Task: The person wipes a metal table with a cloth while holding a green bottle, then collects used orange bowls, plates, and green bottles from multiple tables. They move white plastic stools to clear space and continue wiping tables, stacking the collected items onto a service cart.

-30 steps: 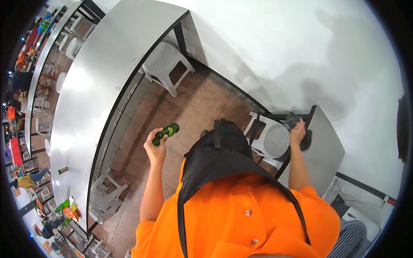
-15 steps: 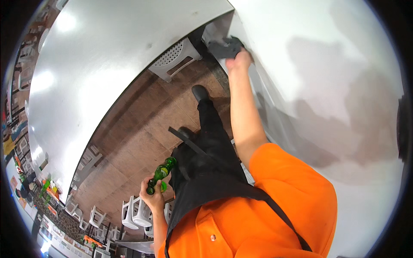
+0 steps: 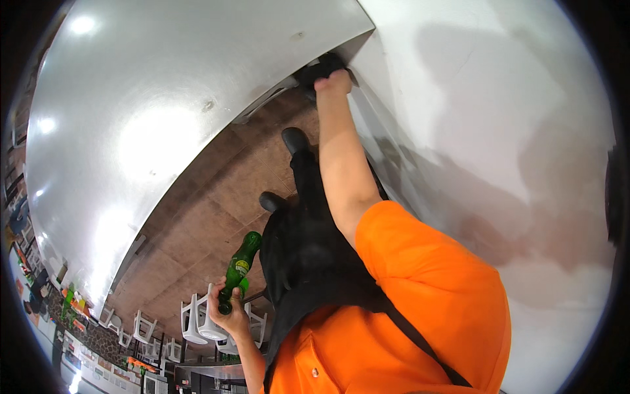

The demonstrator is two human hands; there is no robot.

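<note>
A person in an orange shirt [image 3: 433,282] and black apron [image 3: 315,262] stands between a pale, shiny tabletop [image 3: 79,118] and a white wall [image 3: 525,85]; the left grip [image 3: 230,316] is closed on a green bottle [image 3: 240,262] near its narrow end, above the brown tiled floor [image 3: 216,184], with another bit of green showing beside it; the right grip [image 3: 336,80], at the end of an outstretched arm, is bunched on a dark cloth [image 3: 320,69] near the corner where tabletop meets wall; whether the cloth touches either cannot be told; the tabletop's edge cuts across the view of the floor, and the apron hides more; white stools [image 3: 195,322] crowd beyond the bottle; a dark shoe [image 3: 295,140] points toward the corner.
</note>
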